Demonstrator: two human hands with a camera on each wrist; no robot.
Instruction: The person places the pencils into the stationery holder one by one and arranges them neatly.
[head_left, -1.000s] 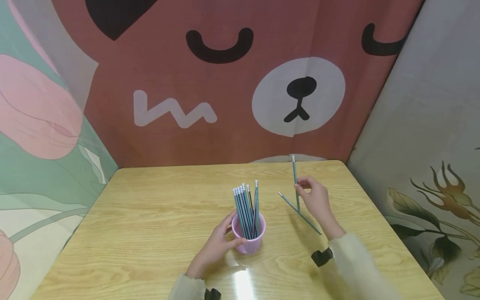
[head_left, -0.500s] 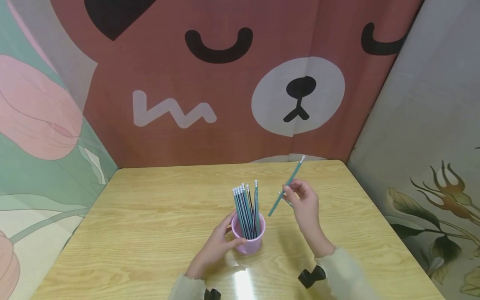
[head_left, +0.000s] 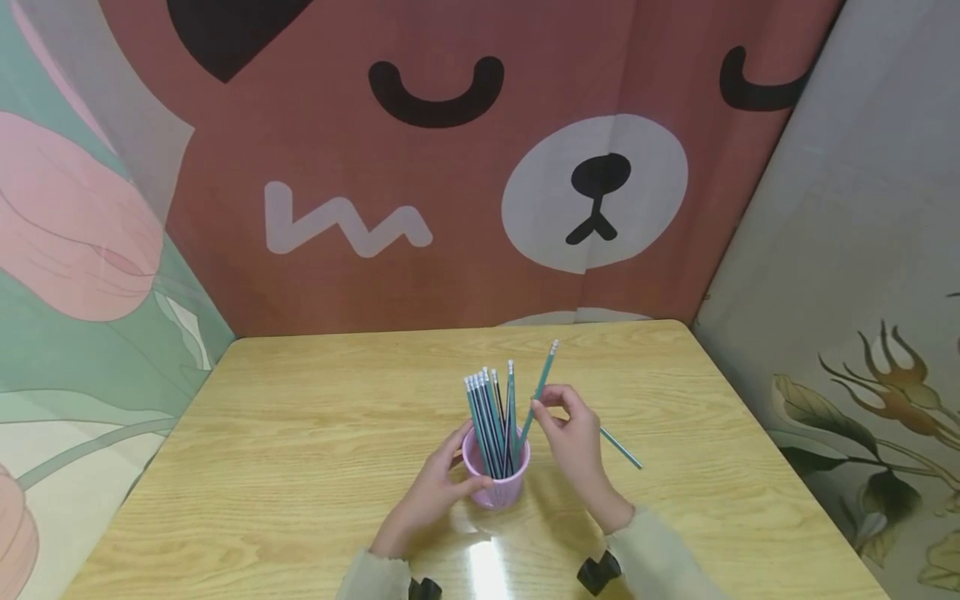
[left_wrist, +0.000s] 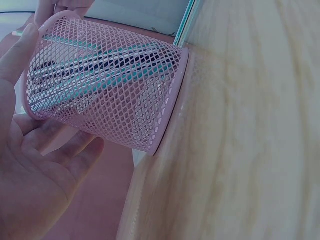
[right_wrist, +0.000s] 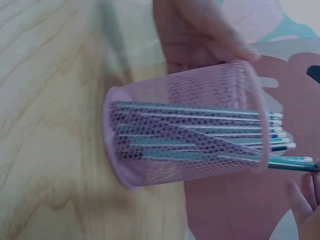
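A pink mesh pencil holder (head_left: 498, 497) stands upright on the wooden table, with several teal and dark striped pencils (head_left: 483, 421) inside, white eraser ends up. My left hand (head_left: 435, 493) holds it from the left, thumb at the near rim and fingers around the far side. In the left wrist view, the thumb (left_wrist: 24, 47) lies at the rim. Between thumb and fingers, my right hand (head_left: 576, 437) pinches a teal pencil (head_left: 547, 368), tilted, its lower end at the holder's right rim. Another pencil (head_left: 622, 448) lies on the table, partly hidden by the right hand.
The wooden table (head_left: 300, 458) ends at the back against a curtain (head_left: 337, 292) printed with a bear. Patterned hangings flank both sides. Black wrist cameras (head_left: 598, 572) sit at both sleeves.
My right hand has lifted the pencil from beside the other loose one, tilted it and carried it left to the holder's rim. The left hand and the holder have stayed in place.
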